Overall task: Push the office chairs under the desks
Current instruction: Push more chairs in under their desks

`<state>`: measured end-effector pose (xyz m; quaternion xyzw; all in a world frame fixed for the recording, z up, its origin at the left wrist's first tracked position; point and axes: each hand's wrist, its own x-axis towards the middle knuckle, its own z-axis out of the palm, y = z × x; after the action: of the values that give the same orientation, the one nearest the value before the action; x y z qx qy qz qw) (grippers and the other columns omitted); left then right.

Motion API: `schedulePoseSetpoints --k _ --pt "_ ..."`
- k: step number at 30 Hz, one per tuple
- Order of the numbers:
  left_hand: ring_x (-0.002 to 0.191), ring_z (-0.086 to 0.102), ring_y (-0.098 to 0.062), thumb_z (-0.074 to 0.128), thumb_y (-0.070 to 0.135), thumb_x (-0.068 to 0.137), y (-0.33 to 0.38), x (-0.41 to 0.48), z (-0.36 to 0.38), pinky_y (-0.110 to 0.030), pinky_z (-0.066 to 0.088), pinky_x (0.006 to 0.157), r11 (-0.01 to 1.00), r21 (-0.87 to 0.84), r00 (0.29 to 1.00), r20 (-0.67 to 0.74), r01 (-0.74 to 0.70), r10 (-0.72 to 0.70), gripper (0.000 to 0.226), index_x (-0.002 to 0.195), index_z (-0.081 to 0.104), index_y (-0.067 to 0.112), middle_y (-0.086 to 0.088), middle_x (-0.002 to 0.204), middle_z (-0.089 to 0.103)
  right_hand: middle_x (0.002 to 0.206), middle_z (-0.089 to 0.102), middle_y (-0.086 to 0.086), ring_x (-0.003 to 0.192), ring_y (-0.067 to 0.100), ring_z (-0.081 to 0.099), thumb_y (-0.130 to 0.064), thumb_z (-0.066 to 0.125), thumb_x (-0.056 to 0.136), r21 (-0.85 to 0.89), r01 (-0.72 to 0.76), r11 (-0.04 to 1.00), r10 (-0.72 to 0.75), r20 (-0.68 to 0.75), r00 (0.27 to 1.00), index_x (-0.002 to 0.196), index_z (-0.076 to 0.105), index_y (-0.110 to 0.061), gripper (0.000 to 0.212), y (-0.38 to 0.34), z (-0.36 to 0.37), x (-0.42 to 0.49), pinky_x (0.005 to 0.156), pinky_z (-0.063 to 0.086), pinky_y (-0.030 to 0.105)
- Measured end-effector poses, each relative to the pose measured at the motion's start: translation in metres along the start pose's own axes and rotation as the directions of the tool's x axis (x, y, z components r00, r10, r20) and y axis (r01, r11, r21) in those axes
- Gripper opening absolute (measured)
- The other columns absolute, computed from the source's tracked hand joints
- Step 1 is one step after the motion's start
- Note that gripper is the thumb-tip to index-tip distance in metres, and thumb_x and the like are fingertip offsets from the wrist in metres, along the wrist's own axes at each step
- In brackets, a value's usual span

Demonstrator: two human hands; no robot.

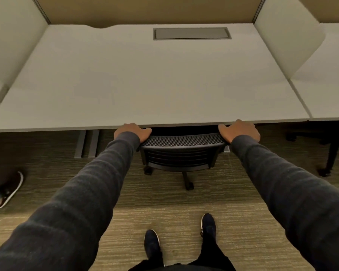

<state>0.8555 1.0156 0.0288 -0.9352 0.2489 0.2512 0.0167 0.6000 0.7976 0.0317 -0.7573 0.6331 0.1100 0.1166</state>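
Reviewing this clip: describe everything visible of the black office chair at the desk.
The office chair is black, with a mesh-topped backrest over horizontal slats. Only the backrest, part of the wheeled base and two casters show; the seat is hidden under the white desk. It stands upright on carpet, facing the desk. The left hand and right hand rest on the backrest's top corners.

black mesh chair [181, 151] under white desk [145, 85]
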Motion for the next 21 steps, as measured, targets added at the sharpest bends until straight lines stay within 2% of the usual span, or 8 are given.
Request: schedulePoseSetpoints --k 4,8,11,16,21 --pt "0.087 0.055 -0.027 0.045 0.069 0.088 -0.052 0.010 -0.010 -0.035 0.042 0.073 1.000 -0.025 0.999 -0.044 -0.003 0.002 0.068 0.112 0.066 0.010 -0.007 0.098 0.059 0.126 0.054 0.023 0.103 0.036 0.057 -0.072 0.039 0.084 0.019 -0.030 0.999 0.030 -0.010 1.000 0.129 0.059 -0.004 0.084 -0.037 0.018 -0.033 0.069 0.042 0.037" --pt "0.086 0.053 -0.027 0.043 0.070 0.089 -0.082 0.019 -0.017 -0.035 0.041 0.073 0.999 -0.040 0.997 -0.071 0.011 -0.014 0.069 0.112 0.065 0.009 -0.008 0.098 0.059 0.133 0.053 0.024 0.111 0.036 0.057 -0.071 0.036 0.086 0.013 -0.007 1.000 0.008 -0.023 1.000 0.133 0.056 -0.005 0.084 -0.065 0.025 -0.048 0.081 0.047 0.041" --pt "0.091 0.055 -0.030 0.041 0.071 0.088 -0.095 0.024 -0.024 -0.036 0.041 0.075 0.997 -0.075 0.993 -0.112 0.033 -0.041 0.072 0.114 0.064 0.008 -0.013 0.110 0.065 0.136 0.056 0.020 0.118 0.038 0.056 -0.071 0.035 0.085 0.041 0.044 0.998 -0.043 -0.022 0.999 0.139 0.051 -0.012 0.082 -0.081 0.024 -0.047 0.089 0.049 0.043" --pt "0.086 0.055 -0.029 0.039 0.071 0.089 -0.099 0.035 -0.034 -0.035 0.042 0.073 0.996 -0.080 0.987 -0.147 0.050 -0.061 0.070 0.103 0.062 0.006 -0.010 0.096 0.060 0.125 0.060 0.017 0.108 0.035 0.057 -0.068 0.033 0.084 0.108 0.069 0.992 -0.068 -0.017 0.998 0.133 0.055 -0.013 0.077 -0.096 0.024 -0.039 0.077 0.043 0.039" --pt "0.087 0.055 -0.030 0.038 0.073 0.089 -0.104 0.048 -0.041 -0.035 0.042 0.075 0.995 -0.075 0.982 -0.167 0.072 -0.083 0.069 0.098 0.059 0.008 -0.011 0.096 0.060 0.126 0.057 0.019 0.107 0.034 0.054 -0.064 0.034 0.089 0.106 0.089 0.990 -0.086 -0.028 0.996 0.134 0.054 -0.011 0.072 -0.116 0.018 -0.033 0.077 0.039 0.039"
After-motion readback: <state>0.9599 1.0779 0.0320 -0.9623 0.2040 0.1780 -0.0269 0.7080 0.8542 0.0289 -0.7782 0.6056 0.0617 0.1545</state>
